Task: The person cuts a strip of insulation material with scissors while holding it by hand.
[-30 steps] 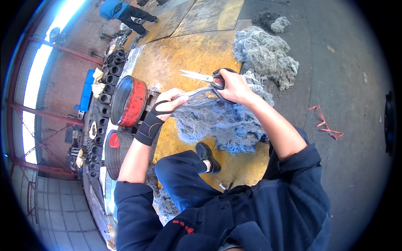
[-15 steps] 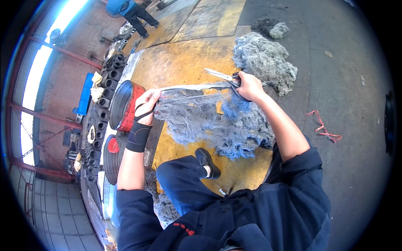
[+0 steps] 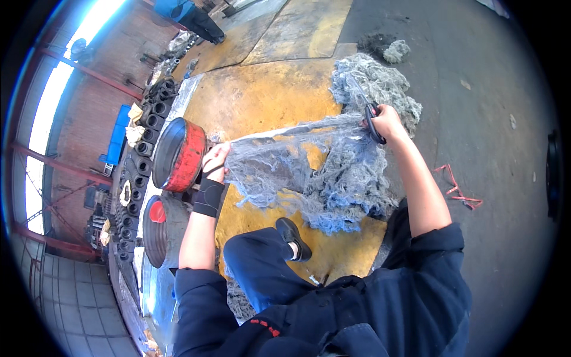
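My left hand [image 3: 215, 160], with a black wrist wrap [image 3: 208, 197] below it, is closed on one end of a tangled grey-blue fibre mass [image 3: 351, 184]. My right hand [image 3: 389, 123] holds black-handled scissors [image 3: 375, 126], their blades pointing up and away, hard to see against the grey pile behind. Beside those fingers, the other end of the fibre is pulled up; whether they also pinch it is hidden. Between my hands the fibre stretches out thin and web-like, with its thicker part hanging toward the right.
A second grey fibre pile [image 3: 380, 89] lies beyond my right hand. On the left stand a red-sided metal ring [image 3: 191, 156], another dark ring [image 3: 156, 238] and several black cylindrical parts [image 3: 143, 149]. Red strapping [image 3: 457, 191] lies on the right floor. Another person [image 3: 193, 18] stands far left.
My right hand has moved right with the scissors, whose blades have swung from leftward to up and away. The fibre is spread wider between my hands. The other person has shifted slightly up in view.
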Tool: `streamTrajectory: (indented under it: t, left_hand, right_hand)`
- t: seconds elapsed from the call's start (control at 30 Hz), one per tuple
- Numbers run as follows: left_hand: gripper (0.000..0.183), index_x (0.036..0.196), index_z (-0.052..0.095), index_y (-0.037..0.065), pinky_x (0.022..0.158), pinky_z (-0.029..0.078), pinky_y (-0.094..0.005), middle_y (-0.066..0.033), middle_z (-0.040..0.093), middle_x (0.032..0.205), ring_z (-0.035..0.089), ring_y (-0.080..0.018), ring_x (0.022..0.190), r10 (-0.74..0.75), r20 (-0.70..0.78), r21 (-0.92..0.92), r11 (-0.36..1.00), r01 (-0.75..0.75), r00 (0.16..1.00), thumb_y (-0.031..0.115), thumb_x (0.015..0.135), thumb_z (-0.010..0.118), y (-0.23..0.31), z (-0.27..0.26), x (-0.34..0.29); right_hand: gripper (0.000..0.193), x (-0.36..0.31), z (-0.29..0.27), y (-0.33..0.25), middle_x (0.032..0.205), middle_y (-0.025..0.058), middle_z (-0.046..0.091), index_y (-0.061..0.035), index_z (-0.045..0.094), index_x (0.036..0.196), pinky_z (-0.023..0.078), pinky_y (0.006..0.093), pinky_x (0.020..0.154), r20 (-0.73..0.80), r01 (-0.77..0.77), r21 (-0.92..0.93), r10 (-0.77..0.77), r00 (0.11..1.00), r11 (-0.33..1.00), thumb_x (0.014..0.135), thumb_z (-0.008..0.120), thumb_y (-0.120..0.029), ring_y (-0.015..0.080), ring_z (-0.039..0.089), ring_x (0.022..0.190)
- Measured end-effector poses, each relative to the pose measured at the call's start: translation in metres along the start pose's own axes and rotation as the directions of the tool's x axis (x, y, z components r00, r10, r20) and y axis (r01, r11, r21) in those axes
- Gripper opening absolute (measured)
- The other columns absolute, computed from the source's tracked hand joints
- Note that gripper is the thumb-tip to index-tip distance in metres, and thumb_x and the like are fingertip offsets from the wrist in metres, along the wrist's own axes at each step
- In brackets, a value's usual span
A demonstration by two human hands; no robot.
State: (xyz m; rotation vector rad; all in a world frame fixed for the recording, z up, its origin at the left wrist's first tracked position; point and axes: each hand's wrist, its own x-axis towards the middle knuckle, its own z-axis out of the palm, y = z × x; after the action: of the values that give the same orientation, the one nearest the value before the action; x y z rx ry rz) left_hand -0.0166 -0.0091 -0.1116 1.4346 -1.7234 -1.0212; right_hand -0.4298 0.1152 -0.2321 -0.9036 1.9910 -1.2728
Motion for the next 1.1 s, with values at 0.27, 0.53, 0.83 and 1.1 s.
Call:
streamTrajectory:
  t: [0.27,0.53,0.83,1.1]
  left_hand:
    - [0.031,0.086,0.067,0.006,0.039,0.029,-0.021,0.0027,0.057,0.066,0.041,-0.0057,0.045,-0.199,0.218,0.032,0.98,0.197,0.955,0.037,0.081,0.066,-0.072,0.041,0.013]
    - [0.025,0.096,0.066,0.003,0.061,0.042,-0.0216,0.0001,0.063,0.083,0.055,-0.0066,0.073,-0.159,0.429,-0.021,0.982,0.186,0.889,0.026,0.086,0.062,-0.132,0.108,0.0]
    - [0.025,0.098,0.066,-0.002,0.081,0.042,-0.0232,-0.0027,0.065,0.091,0.056,-0.0095,0.085,-0.065,0.431,-0.215,0.961,0.172,0.9,0.02,0.087,0.062,-0.147,0.101,0.005]
    - [0.021,0.1,0.064,-0.003,0.074,0.047,-0.0227,-0.0075,0.067,0.091,0.062,-0.0114,0.08,0.045,0.469,-0.52,0.821,0.235,0.882,0.013,0.087,0.062,-0.094,0.094,0.002]
  right_hand:
    - [0.038,-0.007,-0.011,-0.011,0.095,0.0201,0.065,0.0035,0.064,0.091,0.049,0.0373,0.08,-0.101,-0.159,-0.355,0.132,0.986,0.921,0.063,0.071,-0.02,0.0317,0.063,0.094]
    - [0.058,-0.001,-0.02,0.006,0.074,0.0151,0.066,-0.0001,0.065,0.075,0.05,0.0383,0.068,-0.157,-0.061,-0.48,-0.018,0.987,0.875,0.058,0.076,-0.055,0.0292,0.065,0.073]
    - [0.059,-0.051,0.064,-0.027,0.067,0.0094,0.06,-0.004,0.063,0.073,0.047,0.0327,0.068,0.183,0.049,0.104,-0.067,0.981,0.993,0.066,0.069,-0.062,0.0186,0.059,0.067]
    - [0.034,-0.039,0.098,-0.02,0.067,0.0079,0.061,-0.0062,0.054,0.067,0.048,0.0302,0.064,0.228,0.128,-0.14,-0.094,0.969,0.982,0.061,0.08,-0.026,0.0162,0.061,0.066]
